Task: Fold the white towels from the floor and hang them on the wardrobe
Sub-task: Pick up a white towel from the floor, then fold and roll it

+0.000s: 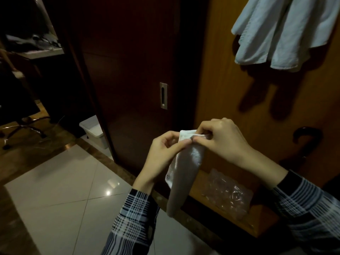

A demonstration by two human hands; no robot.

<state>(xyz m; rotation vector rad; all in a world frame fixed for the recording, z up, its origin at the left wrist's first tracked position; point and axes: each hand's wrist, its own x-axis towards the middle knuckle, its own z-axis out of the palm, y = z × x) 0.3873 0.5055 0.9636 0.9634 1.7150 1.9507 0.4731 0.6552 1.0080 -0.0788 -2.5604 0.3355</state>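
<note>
White cloth against dark and orange-brown wood

The towel [185, 162] pinched in both hands is white at its top edge and grey in shadow lower down; the hanging towels [287, 32] are pale bluish white. Both sleeves [132, 218] are plaid in dark blue, black and white. The wardrobe door [132, 61] is deep reddish brown, the side panel [220, 80] orange-brown, the floor tiles [60, 181] glossy off-white.

White tiled floor [60, 181] bears a white bin [93, 131] and a chair base [24, 129].
</note>
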